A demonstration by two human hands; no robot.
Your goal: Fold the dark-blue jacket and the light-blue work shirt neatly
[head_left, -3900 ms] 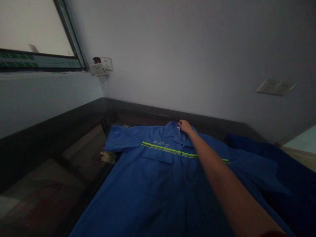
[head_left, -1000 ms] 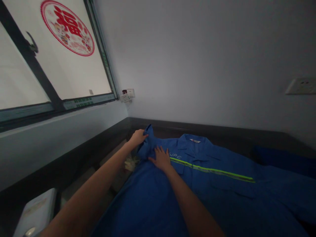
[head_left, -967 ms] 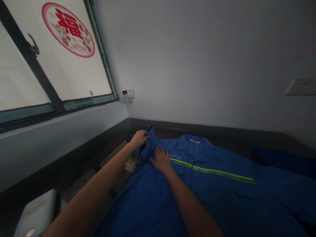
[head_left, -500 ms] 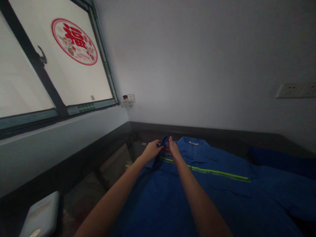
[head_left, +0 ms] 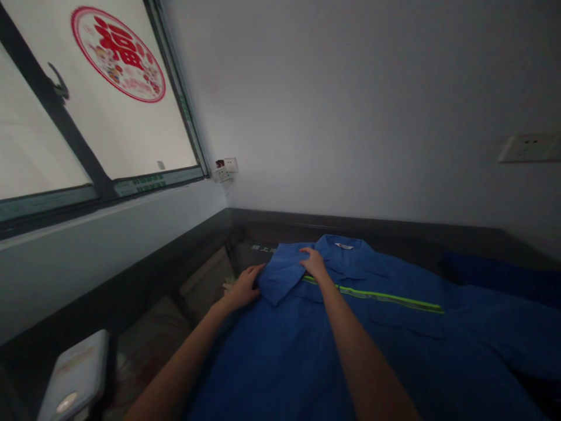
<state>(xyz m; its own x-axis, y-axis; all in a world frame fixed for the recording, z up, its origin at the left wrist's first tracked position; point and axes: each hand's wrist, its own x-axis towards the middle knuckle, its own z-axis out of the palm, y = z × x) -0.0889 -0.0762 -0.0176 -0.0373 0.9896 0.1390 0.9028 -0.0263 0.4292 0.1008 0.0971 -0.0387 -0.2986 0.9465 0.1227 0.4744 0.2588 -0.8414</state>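
Note:
A blue work jacket (head_left: 280, 351) with a lime-and-grey reflective stripe (head_left: 390, 299) lies spread on a dark glass-topped table, its collar toward the wall. Its left-hand sleeve (head_left: 283, 272) is folded inward over the chest and lies flat. My left hand (head_left: 243, 287) is at the outer edge of that fold, thumb and fingers apart. On top of the folded sleeve, close to the collar, rests my right hand (head_left: 314, 264), with thumb and forefinger spread. The other sleeve (head_left: 517, 327) stretches out to the right.
A pale boxy device (head_left: 76, 374) stands at the near left. Dark blue cloth (head_left: 499, 278) lies at the far right. A window (head_left: 131, 134) with a red round sticker is on the left, and sockets (head_left: 530, 147) are on the wall (head_left: 350, 117) behind the table (head_left: 205, 234).
Both hands held the bunched sleeve end close together before. Now the sleeve lies flat, my left hand has moved left and nearer, and the hands are apart. The view has shifted slightly.

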